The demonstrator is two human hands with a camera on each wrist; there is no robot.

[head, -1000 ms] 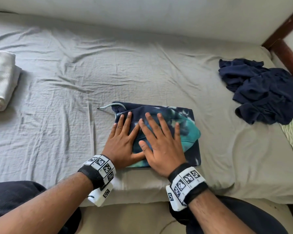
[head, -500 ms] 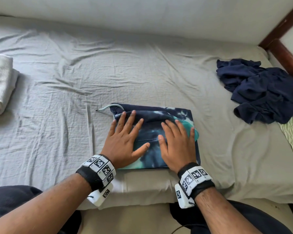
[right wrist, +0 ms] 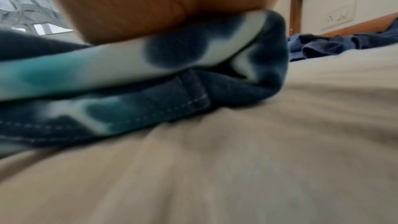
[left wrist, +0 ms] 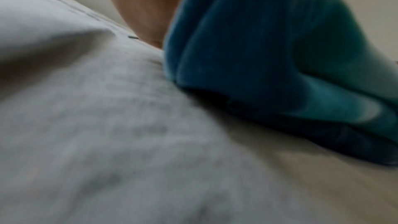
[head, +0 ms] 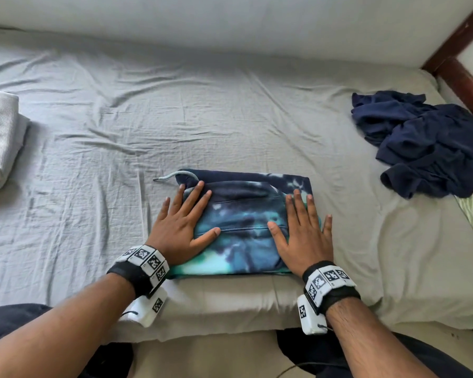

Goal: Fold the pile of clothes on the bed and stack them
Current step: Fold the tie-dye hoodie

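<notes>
Tie-dye hoodie [head: 243,222] folded on bed [head: 93,132], both hands flat on it.

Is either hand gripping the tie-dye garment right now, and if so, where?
No grip. Both hands lie flat, pressing the folded garment: left hand on its left side, right hand on its right.
</notes>
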